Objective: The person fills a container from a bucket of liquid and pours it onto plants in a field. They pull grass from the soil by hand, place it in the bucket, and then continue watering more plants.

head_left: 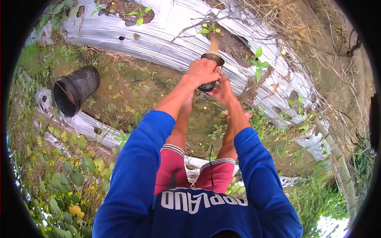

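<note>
A small black cup-like container point(207, 86) is tilted away from me over the near edge of a silver plastic mulch sheet point(158, 45). My left hand point(203, 70) is closed around its upper side, near the rim. My right hand point(224, 91) grips its lower right side, with the fingers partly hidden. From the mouth runs a brown stream point(214, 44) that looks like muddy water, falling toward a small green seedling point(208, 29) in a soil opening. Another seedling point(258, 64) grows just right of that opening.
A large black bucket point(88, 81) lies on its side on the muddy path to the left. Dry branches point(317, 53) and straw cover the upper right. Leafy plants point(67, 178) fill the lower left. A wooden pole point(337, 166) stands at the right.
</note>
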A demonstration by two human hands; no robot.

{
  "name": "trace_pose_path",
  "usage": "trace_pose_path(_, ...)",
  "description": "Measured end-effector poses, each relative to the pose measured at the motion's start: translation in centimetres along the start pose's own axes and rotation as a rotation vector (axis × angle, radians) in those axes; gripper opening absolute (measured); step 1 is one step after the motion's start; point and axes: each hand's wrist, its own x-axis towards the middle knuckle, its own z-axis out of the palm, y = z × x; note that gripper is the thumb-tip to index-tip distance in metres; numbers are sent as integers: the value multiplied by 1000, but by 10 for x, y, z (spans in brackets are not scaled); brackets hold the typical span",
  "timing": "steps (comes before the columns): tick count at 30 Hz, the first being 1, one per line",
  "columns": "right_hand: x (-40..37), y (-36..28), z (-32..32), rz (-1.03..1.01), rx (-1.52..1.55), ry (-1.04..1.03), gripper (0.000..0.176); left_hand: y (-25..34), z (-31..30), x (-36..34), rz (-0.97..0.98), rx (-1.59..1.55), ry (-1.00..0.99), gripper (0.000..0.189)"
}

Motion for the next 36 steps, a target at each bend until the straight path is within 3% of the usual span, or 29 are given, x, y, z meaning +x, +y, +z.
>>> trace_pose_path(4, -11, 0, 37, 8, 4, -8, 72, -24, -17, -42, 134, -76, 189, 32)
trace_pose_path(10, -16, 4, 115, 72, -100, -22, 76, -72, -63, -108, 123, -88, 238, 24)
trace_pose_path(14, -8, 11, 168, 57, -236, -95, 84, -111, -102, -131, -2, -147, 294, 26)
trace_pose_path(16, 3, 13, 194, 75, -252, -114, 78, -132, -121, -132, -103, -148, 252, 28)
trace_pose_path(18, 17, 15, 218, 100, -263, -129, 72, -154, -137, -122, -136, -147, 278, 32)
trace_pose_path(21, 36, 16, 243, 111, -259, -165, 70, -180, -161, -95, -235, -149, 143, 37)
trace_pose_path(31, 84, -17, 322, 165, -65, -30, 71, -242, -224, -24, -239, -58, 12, 44)
trace_pose_path(36, 101, -22, 344, 173, -80, -106, 71, -266, -242, -8, -247, -66, -27, 45)
